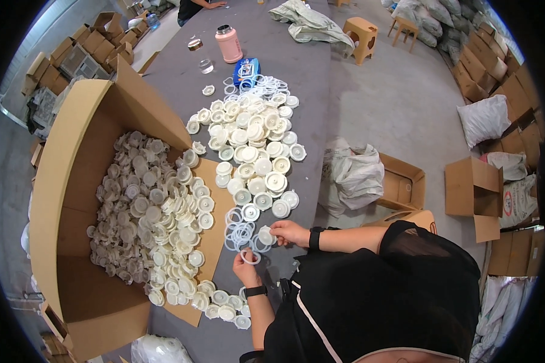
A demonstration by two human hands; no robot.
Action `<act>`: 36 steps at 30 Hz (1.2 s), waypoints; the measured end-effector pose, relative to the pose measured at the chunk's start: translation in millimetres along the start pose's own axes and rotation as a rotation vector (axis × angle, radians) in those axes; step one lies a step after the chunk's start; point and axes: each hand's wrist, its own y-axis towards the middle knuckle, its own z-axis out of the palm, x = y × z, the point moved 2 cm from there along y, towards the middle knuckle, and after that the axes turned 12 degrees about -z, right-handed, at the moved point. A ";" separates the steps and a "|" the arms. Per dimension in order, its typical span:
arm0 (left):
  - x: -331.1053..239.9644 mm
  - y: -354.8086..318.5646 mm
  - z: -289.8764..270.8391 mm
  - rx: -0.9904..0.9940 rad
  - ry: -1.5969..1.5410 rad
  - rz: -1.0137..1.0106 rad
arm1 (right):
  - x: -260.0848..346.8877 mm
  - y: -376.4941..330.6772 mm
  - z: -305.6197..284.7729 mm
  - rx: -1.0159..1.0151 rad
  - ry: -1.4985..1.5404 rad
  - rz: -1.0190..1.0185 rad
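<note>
My left hand (247,270) pinches a thin white ring (251,258) low over the grey table. Just above it and to the right, the fingers of my right hand (289,232) grip the edge of a round white plastic lid (266,236). Beside both hands lies a small heap of translucent rings (239,230). Beyond that, a large pile of white lids (254,139) spreads up the table. More rings (263,86) are bunched at the far end of this pile.
At left a big cardboard box (72,199) lies tipped, with lids (145,193) spilling from it. Farther back stand a pink flask (228,44), a clear bottle (200,56) and a blue packet (246,71). Right of the table are a stool (361,39), boxes (473,192) and sacks (352,175).
</note>
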 end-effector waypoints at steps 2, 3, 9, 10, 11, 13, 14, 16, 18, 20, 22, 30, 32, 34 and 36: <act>-9.6 -11.3 8.6 0.154 -0.266 -0.171 | 1.0 -0.4 4.2 0.005 0.020 -0.011; -12.1 -14.0 10.3 0.156 -0.267 -0.170 | 2.9 -2.0 8.4 0.027 0.136 0.008; -16.3 -21.6 18.7 0.217 -0.299 -0.308 | 12.0 -6.7 21.0 0.128 0.465 0.026; -17.3 -22.9 19.3 0.220 -0.299 -0.308 | 13.2 -7.7 22.3 0.151 0.527 0.036; -18.4 -24.1 19.6 0.226 -0.310 -0.307 | 14.0 -8.7 22.6 0.149 0.526 0.034; -18.1 -24.5 20.5 0.235 -0.318 -0.305 | 17.0 -11.3 25.3 0.165 0.643 0.054; -16.7 -23.9 20.8 0.219 -0.300 -0.289 | 18.5 -12.8 26.8 0.163 0.643 0.052; -16.1 -24.4 21.1 0.207 -0.277 -0.273 | 25.0 -15.8 31.2 0.137 0.535 -0.035; -17.8 -27.3 22.9 0.195 -0.274 -0.240 | 27.8 -17.7 34.3 0.124 0.443 -0.075; -16.2 -29.5 23.8 0.174 -0.351 -0.217 | 30.3 -19.6 37.9 0.110 0.350 -0.116; -23.8 -35.3 29.2 0.151 -0.432 -0.196 | 32.7 -22.5 41.7 0.070 0.325 -0.163; -41.5 -46.8 36.5 0.453 -0.822 -0.332 | 52.1 -31.1 51.7 0.023 0.451 -0.183; -50.5 -53.8 41.1 0.468 -0.823 -0.314 | 60.8 -35.2 55.6 0.040 0.489 -0.181; -60.2 -61.8 44.4 0.485 -0.822 -0.298 | 72.4 -40.5 61.3 0.098 0.468 -0.258; -68.8 -68.2 43.2 0.422 -0.726 -0.162 | 78.3 -43.9 64.0 0.149 0.422 -0.298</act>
